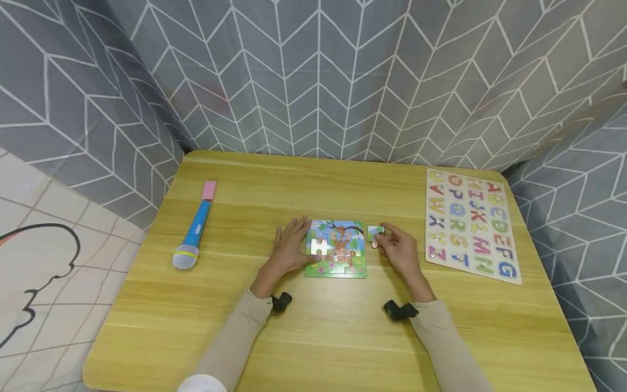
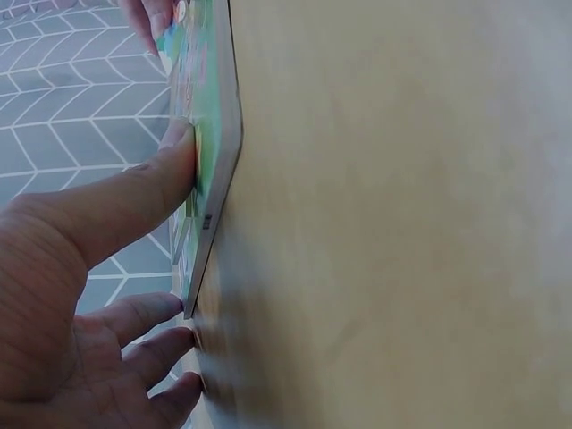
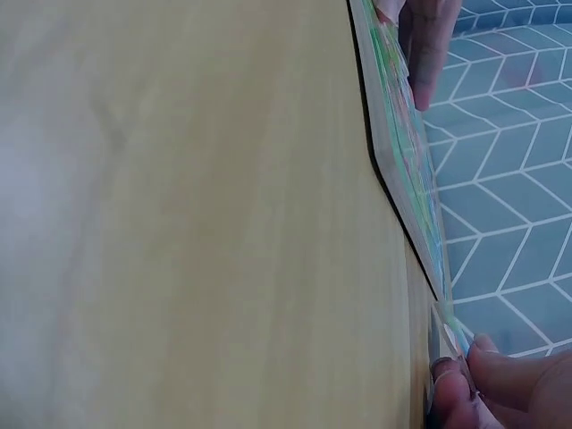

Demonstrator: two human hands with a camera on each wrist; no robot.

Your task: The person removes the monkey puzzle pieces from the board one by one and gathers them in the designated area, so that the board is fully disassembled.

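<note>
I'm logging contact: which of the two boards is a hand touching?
The picture puzzle: the left hand rests on its left side. The letter board, farther right, lies untouched.

You've got 2 hands: 1 left hand (image 1: 286, 251), 1 right hand (image 1: 401, 252). 1 desk (image 1: 338, 332), 1 picture puzzle (image 1: 345, 253), 1 loose piece (image 1: 374, 233). Also 1 toy microphone (image 1: 197, 223), 1 pink block (image 1: 209, 190), 1 alphabet board (image 1: 466, 218) with 26 letters (image 1: 477, 216) in 4 columns, 2 black wrist devices (image 1: 400, 311).
</note>
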